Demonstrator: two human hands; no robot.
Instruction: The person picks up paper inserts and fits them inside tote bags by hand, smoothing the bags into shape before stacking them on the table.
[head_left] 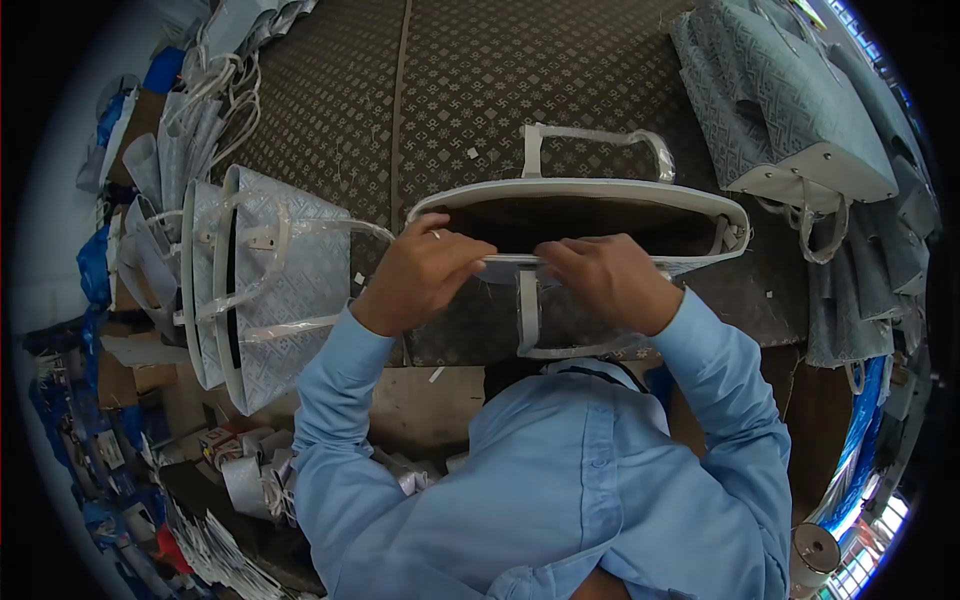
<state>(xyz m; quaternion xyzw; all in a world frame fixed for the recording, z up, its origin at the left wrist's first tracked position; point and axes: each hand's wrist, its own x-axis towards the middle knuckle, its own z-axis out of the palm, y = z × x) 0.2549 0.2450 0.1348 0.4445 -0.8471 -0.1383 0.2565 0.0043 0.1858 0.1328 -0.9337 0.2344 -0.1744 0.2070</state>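
A white handbag stands on the table in front of me, its mouth open upward and its dark lining showing. My left hand pinches the near rim left of the handle's base, thumb and fingers closed over the edge. My right hand grips the same rim a little further right, its fingertips pressed together on the edge. One plastic-wrapped handle stretches out beyond the far side. The near handle hangs toward my body, between my forearms. The bag's outer near face is mostly hidden.
Patterned brown cloth covers the table. On the left, white patterned bags lie with wrapped handles, below a pile of grey pieces and straps. Grey bags are stacked at the right. A spool-like cylinder is at lower right.
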